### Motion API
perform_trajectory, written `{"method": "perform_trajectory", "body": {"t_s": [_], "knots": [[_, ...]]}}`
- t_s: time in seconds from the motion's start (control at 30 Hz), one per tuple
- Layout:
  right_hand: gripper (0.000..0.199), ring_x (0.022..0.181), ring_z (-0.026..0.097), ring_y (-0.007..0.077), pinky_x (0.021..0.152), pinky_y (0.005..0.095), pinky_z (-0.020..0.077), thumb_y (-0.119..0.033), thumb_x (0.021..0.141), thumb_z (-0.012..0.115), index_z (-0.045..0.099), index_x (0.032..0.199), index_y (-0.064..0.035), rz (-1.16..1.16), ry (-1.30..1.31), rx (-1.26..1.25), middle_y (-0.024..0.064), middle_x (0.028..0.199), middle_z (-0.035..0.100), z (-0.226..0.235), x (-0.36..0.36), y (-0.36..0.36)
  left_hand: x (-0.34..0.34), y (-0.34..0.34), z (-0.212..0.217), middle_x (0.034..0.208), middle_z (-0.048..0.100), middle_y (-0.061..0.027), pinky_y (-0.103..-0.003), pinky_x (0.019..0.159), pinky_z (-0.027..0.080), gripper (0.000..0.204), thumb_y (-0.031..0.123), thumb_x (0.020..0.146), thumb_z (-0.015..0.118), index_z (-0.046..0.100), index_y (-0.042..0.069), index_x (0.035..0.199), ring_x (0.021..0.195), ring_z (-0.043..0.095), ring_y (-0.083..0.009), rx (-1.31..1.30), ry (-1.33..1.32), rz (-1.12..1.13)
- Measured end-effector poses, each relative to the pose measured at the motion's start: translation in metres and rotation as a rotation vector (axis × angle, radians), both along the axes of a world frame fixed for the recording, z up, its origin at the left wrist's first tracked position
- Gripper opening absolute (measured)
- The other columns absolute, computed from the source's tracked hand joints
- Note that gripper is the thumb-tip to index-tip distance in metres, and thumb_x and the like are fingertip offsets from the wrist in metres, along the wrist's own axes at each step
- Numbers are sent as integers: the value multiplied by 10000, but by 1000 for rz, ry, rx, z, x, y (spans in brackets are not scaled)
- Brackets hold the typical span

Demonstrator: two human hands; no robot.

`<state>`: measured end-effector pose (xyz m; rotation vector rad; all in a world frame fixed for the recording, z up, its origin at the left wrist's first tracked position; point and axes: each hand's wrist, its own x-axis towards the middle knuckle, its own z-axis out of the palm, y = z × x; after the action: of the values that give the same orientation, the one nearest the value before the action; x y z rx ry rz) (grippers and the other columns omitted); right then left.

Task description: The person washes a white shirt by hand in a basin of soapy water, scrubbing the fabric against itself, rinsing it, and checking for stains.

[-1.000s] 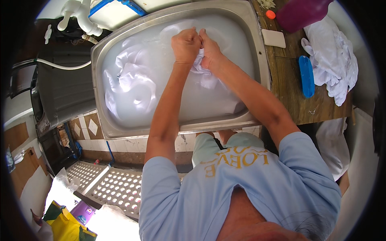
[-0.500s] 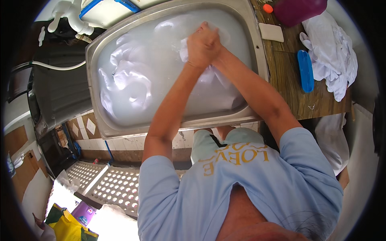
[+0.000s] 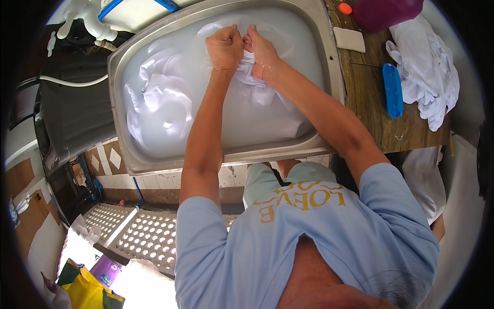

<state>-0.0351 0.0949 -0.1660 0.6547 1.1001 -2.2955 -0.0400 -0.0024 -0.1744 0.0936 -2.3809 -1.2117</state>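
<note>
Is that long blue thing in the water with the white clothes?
No, the long blue thing lies on the wooden counter, to the right of the metal sink that holds the water.

Home laundry corner, seemingly: metal sink (image 3: 337, 82), white tap (image 3: 90, 16), heaped white cloths (image 3: 429, 72).

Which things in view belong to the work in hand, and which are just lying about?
In use, it seems:
- bunched white cloth between left hand and right hand
- sink with cloudy water
- submerged white cloth

Apparently lying about:
- white cloth pile
- blue oblong item
- pale block
- purple container
- yellow bag
</note>
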Motion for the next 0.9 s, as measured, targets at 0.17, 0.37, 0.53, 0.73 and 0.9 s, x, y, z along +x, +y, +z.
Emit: {"method": "perform_trajectory", "body": {"t_s": [0.17,0.37,0.53,0.73,0.9], "knots": [[363,801,551,184,695,350,482,-462,949,480,514,836,-119,173,216,-630,15,833,536,-53,-24,32,17,50,25,542,403,-140,-299,470,371,234,38,810,624,503,14,612,487,330,-176,20,304,-302],[411,515,373,142,494,295,377,-429,962,473,409,668,-151,-6,-62,-249,-28,530,329,10,-5,8,1,-3,4,465,365,-64,-311,433,297,381,61,817,646,397,14,533,432,330,-116,150,59,23],[426,554,356,147,529,312,382,-439,976,427,412,695,-119,-51,-49,-316,-15,586,366,-3,-14,10,-1,-5,8,477,335,45,-261,436,217,477,107,859,647,335,45,503,500,265,-45,540,-8,-67],[384,588,444,144,551,293,418,-421,980,430,433,711,-147,-96,-107,-109,-18,621,427,9,-11,10,4,14,21,502,410,-15,-259,455,299,374,106,837,659,440,51,538,493,351,-59,486,91,-164],[375,658,505,151,610,326,457,-457,965,434,502,778,-139,40,183,-363,-23,729,495,-24,1,15,10,31,15,549,536,-130,-302,501,453,206,45,804,651,562,1,624,506,506,-97,-122,320,-236]]}}
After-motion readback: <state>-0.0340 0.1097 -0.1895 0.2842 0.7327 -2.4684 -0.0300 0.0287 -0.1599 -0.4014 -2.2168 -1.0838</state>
